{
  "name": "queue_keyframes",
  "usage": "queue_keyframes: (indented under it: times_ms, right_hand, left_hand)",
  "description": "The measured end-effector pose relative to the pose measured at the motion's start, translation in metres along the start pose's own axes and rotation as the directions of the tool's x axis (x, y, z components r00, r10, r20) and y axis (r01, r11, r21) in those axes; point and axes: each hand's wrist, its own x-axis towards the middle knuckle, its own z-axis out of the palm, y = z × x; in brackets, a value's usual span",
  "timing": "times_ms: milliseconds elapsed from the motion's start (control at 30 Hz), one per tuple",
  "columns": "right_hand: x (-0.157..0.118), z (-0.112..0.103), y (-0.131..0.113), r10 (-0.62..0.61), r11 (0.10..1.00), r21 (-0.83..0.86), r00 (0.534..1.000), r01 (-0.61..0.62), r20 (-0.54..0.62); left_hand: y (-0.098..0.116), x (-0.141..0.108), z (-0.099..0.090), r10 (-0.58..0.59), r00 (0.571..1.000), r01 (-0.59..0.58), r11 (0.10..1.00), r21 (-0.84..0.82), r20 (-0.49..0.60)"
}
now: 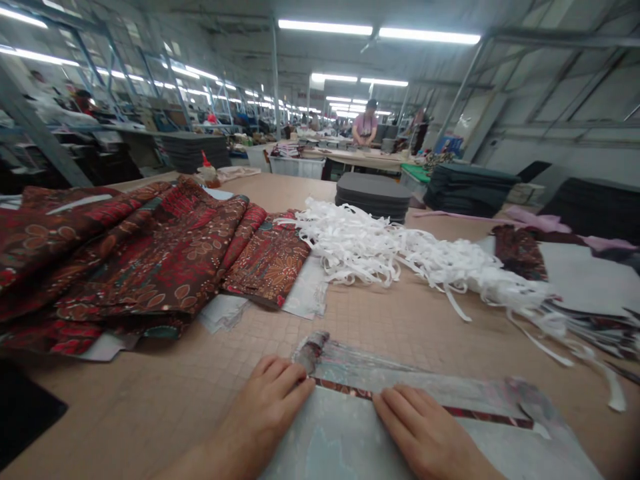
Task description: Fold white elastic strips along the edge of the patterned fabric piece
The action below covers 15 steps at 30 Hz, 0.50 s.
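Observation:
A greyish-white fabric panel [340,433] lies in front of me, its far part turned over so that a narrow strip of dark red patterned cloth [490,417] shows along the fold. My left hand [273,403] is closed at the left end of this strip, thumb and bent fingers on the fabric edge. Farther right, my right hand [425,427] lies on the panel with fingers extended close together, their tips at the strip. The panel's near part runs out of view at the bottom.
Brown-red patterned fabric [150,260] is heaped on the left. Beyond the panel lies a tangle of white strips [360,243], with a stack of dark grey pads [373,193] behind. More fabric pieces [580,277] lie at right. A person [365,127] stands at a farther table.

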Motion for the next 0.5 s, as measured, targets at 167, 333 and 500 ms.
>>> queue_keyframes:
  times_ms: [167, 333, 500]
  right_hand:
    - [-0.008, -0.014, 0.011, 0.157, 0.977, 0.112, 0.967, -0.182, 0.202]
    - [0.056, -0.01, 0.001, 0.313, 0.848, 0.298, 0.869, -0.437, 0.384]
    - [0.085, -0.011, 0.002, 0.333, 0.764, 0.385, 0.828, -0.518, 0.452]
  left_hand:
    - [0.0, 0.0, -0.002, -0.124, 0.992, 0.118, 0.983, -0.142, -0.032]
    - [-0.005, -0.004, -0.004, -0.235, 0.964, 0.209, 0.959, -0.194, -0.122]
    - [-0.01, -0.005, -0.006, -0.353, 0.931, 0.331, 0.923, -0.196, -0.095]
